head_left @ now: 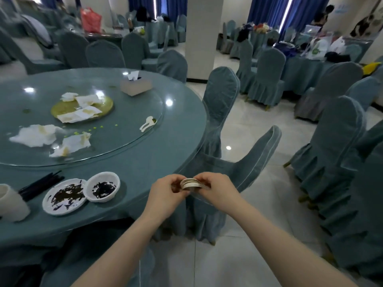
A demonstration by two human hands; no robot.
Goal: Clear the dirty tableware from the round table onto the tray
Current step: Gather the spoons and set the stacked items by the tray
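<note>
White small dishes (191,183), stacked, just off the round table (145,162) edge.
Left hand (168,190) and right hand (215,188) pinch their rims; probably light, brittle, slippery.

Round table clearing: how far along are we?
Done: can't judge; no tray in view. In hand: left hand and right hand both grip a small stack of pale round dishes past the table's edge. Left: soiled white plate, soiled white bowl, black chopsticks, white cup, white spoon, gold platter under used napkins.
</note>
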